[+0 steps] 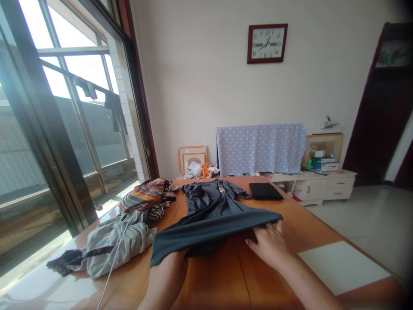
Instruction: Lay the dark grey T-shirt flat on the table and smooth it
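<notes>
A dark grey-blue dress (209,206) lies spread along the wooden table (226,275), its neck end toward the far side. The near hem is lifted and folded over. My left hand (179,254) is tucked under that hem, with its fingers hidden by the cloth. My right hand (269,243) lies at the hem's right corner, fingers stretched out and their tips under the edge of the fabric.
A heap of clothes, grey (119,243) and striped (145,196), lies on the table's left. A folded black garment (265,191) sits at the far right. A white sheet (343,267) lies near right. Large window at left; a low cabinet beyond.
</notes>
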The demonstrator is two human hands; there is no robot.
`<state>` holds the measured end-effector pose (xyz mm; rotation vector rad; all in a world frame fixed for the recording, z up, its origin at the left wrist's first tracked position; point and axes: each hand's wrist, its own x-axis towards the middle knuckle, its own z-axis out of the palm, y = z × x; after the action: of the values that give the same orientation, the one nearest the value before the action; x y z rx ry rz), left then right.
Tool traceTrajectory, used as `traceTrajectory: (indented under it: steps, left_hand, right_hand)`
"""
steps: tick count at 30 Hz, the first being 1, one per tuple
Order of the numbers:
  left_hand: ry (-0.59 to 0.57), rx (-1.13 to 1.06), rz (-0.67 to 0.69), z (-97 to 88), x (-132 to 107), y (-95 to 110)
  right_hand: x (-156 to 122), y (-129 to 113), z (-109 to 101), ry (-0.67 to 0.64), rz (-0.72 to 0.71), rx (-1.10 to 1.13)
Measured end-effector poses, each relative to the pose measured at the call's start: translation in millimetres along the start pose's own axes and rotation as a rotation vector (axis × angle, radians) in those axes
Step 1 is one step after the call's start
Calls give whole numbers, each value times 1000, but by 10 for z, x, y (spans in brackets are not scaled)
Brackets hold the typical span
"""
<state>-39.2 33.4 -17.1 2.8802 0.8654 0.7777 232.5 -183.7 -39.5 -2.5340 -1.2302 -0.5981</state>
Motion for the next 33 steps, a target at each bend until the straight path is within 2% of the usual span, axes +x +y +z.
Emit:
traceTrajectory:
  steps: [2, 5, 8, 11, 14, 16, 18, 20, 23, 25, 29, 33]
  left_hand:
    - [-2, -80, -18, -116, 88, -52]
    - [-29, -197, -126, -281, 200, -150]
    - [-41, -181, -181, -420, 235, -267]
    - [-96, 15, -235, -519, 190, -340]
    - [-174, 153, -281, -531, 105, -322]
    - [-237, 158, -270, -475, 43, -260]
    - [-293, 114, -257, -383, -17, -171]
    - [-320, -13, -226, -279, -70, -69]
    - [-324, -243, -184, -141, -120, 69]
    - [-312, -324, -165, -59, -131, 121]
    - [-259, -422, -75, 134, -144, 85]
    - [-220, -377, -62, 317, -191, -11]
  right_hand:
    - [-26, 39, -79, 33, -11, -19]
    - [-49, 101, -248, 86, -9, 6]
    - [-107, 248, -362, 139, 32, 73]
    - [-205, 509, -307, 194, 137, 218]
    - [-312, 753, -121, 268, 249, 360]
    - [-379, 824, 5, 247, 288, 379]
    - [-440, 808, 92, 165, 297, 388]
    - [-486, 729, 137, 99, 304, 414]
    - [-520, 570, 157, 74, 312, 439]
    - [-521, 472, 163, 50, 291, 440]
    - [-505, 331, 149, -81, 252, 428]
    - [-478, 264, 38, -145, 279, 378]
